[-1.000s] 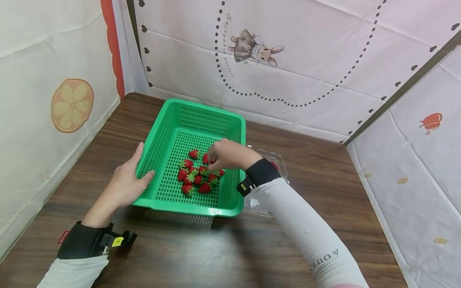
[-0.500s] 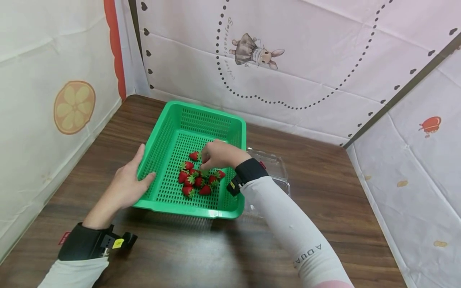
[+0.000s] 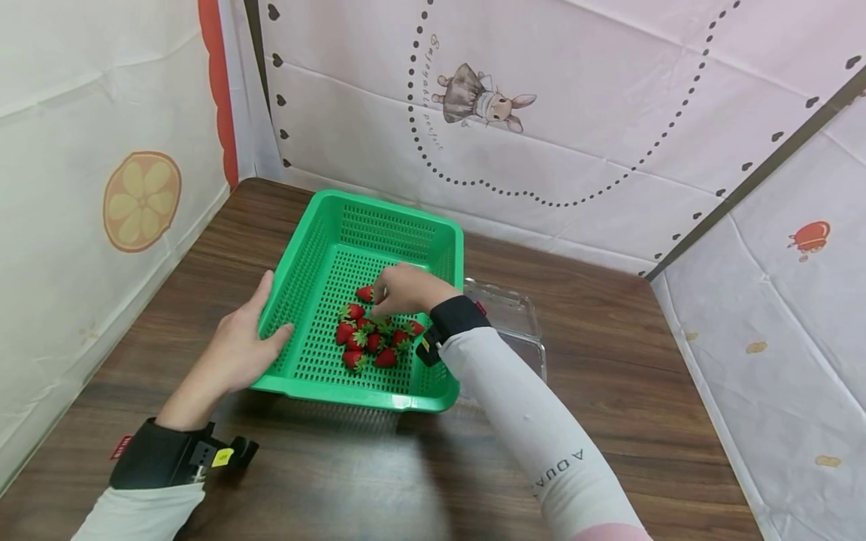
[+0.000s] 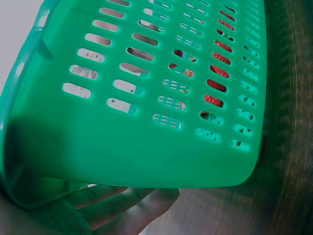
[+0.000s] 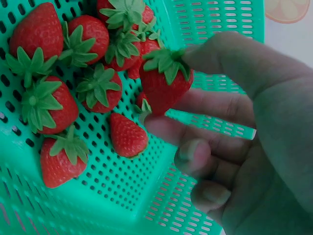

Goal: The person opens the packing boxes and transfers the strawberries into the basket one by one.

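Note:
A green plastic basket (image 3: 433, 394) with slotted walls stands on the table, and several red strawberries (image 3: 354, 361) with green leaves lie on its floor. My left hand (image 3: 238, 342) holds the basket's left side, thumb over the rim and fingers along the outside. In the left wrist view its fingers (image 4: 132, 205) lie against the outer wall. Over the fruit, my right hand (image 3: 406, 289) pinches one strawberry (image 5: 167, 85) between thumb and forefinger, its leaves toward the thumb. The head view hides that strawberry behind the hand.
A clear plastic container (image 3: 504, 308) lies to the right of the basket, partly behind the right forearm. Printed cloth walls (image 3: 609, 98) border the brown wooden table (image 3: 595, 338) at the back and both sides.
My right hand has moved a little left over the strawberries, and more of the clear container shows. The left hand stays on the basket.

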Demonstrator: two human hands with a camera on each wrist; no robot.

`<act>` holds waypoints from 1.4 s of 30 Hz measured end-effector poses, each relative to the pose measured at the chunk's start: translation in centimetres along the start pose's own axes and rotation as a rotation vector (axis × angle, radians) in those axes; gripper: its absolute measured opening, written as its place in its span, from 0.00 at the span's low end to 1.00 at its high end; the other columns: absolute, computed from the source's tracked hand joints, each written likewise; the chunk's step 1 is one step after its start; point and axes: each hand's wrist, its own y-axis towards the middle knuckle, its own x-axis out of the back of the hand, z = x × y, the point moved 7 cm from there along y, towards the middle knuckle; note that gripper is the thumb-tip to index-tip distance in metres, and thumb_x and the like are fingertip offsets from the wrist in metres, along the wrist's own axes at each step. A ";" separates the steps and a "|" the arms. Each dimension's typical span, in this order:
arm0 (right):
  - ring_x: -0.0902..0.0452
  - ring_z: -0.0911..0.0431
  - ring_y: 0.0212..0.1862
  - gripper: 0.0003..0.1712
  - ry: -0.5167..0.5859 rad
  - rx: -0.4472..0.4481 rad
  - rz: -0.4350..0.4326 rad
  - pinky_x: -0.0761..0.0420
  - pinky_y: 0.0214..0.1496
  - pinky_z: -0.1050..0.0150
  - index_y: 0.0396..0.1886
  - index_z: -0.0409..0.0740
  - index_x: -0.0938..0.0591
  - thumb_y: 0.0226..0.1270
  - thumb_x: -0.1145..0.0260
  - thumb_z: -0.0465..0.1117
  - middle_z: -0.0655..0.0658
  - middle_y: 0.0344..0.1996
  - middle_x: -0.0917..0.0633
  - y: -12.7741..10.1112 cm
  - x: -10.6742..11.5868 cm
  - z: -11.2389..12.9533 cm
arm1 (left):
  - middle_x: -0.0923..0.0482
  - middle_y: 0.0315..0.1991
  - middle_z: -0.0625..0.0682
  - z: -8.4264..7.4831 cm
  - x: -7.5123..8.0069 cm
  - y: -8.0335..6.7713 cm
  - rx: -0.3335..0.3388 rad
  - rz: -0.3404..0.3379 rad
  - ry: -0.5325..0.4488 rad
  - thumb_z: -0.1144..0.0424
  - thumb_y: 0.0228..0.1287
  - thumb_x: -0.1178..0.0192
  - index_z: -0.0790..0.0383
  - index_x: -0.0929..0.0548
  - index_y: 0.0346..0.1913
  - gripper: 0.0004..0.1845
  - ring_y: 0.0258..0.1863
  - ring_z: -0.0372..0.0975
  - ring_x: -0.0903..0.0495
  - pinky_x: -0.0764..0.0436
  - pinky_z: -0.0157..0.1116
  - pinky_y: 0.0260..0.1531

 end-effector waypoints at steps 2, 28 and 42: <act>0.44 0.59 0.21 0.20 -0.009 -0.021 -0.003 0.38 0.30 0.67 0.15 0.50 0.27 0.66 0.36 0.47 0.54 0.19 0.32 0.2 -0.1 -0.1 | 0.52 0.72 0.76 0.0 0.0 0.0 -0.003 -0.003 -0.001 0.57 0.72 0.50 0.52 0.72 0.76 0.45 0.68 0.69 0.43 0.38 0.67 0.59; 0.35 0.60 0.26 0.09 -0.078 -0.050 -0.010 0.34 0.34 0.67 0.29 0.47 0.19 0.69 0.37 0.44 0.53 0.29 0.22 1.5 -1.2 -0.3 | 0.51 0.73 0.74 -0.2 0.0 0.1 -0.016 -0.009 -0.009 0.57 0.72 0.50 0.52 0.71 0.77 0.45 0.68 0.68 0.44 0.38 0.66 0.59; 0.26 0.60 0.33 0.10 -0.042 -0.019 -0.061 0.26 0.40 0.67 0.35 0.45 0.16 0.67 0.35 0.46 0.51 0.34 0.17 -0.4 0.1 0.0 | 0.52 0.73 0.74 0.1 0.0 -0.1 0.002 -0.005 -0.018 0.56 0.72 0.50 0.52 0.72 0.77 0.45 0.68 0.68 0.44 0.38 0.66 0.59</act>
